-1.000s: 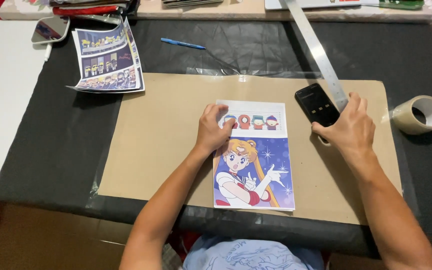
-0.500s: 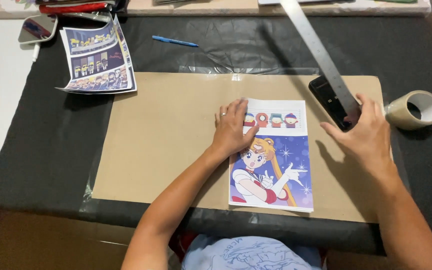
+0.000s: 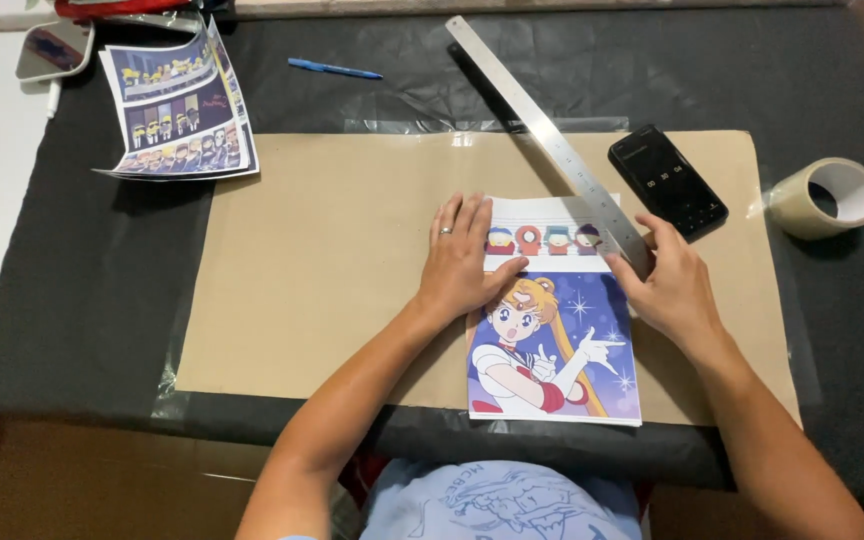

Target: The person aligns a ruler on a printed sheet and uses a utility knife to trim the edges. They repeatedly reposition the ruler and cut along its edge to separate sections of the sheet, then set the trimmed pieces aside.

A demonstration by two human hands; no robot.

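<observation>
Left hand (image 3: 464, 258) lies flat, fingers spread, on the cartoon print (image 3: 554, 330) at the brown card's (image 3: 332, 270) centre. Right hand (image 3: 674, 292) — fingers together — grips the steel ruler's (image 3: 542, 130) near end, the ruler running toward 11 o'clock; a black phone (image 3: 668, 180) lies at 1 o'clock.

A colourful cartoon print (image 3: 552, 345) lies flat on brown cardboard (image 3: 332, 270), a long steel ruler (image 3: 542, 135) angled across its top-right corner.

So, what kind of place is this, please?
Probably a home craft or hobby table. A brown cardboard sheet lies over a black cover as a work mat, with a long metal ruler, a roll of tape and printed cartoon sheets around it.
</observation>
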